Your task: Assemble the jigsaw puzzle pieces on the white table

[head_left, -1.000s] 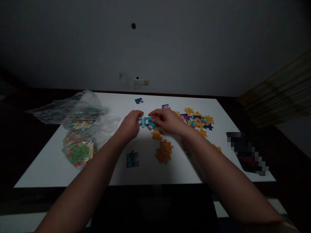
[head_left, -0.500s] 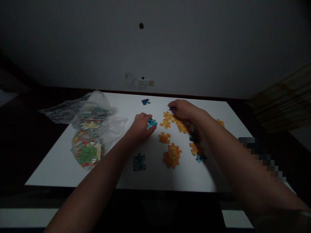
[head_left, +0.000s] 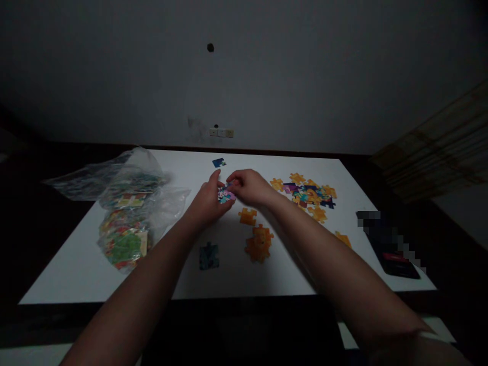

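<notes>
My left hand is closed round several small jigsaw puzzle pieces, coloured pink, teal and white, above the table. Against them, my right hand pinches at a puzzle piece mostly hidden by its fingers. Just below the right hand lies a single orange puzzle piece. Nearer to me is a cluster of orange pieces, with a dark teal piece to its left. Beyond the hands rests a blue piece.
A loose pile of mixed puzzle pieces spreads on the right of the white table. Clear plastic bags with more pieces fill the left side. A dark flat object lies near the right edge. The wall stands behind.
My right hand has moved left from the orange pieces to meet my left hand, uncovering the pile on the right. My left hand keeps its pieces. The view has shifted slightly.
</notes>
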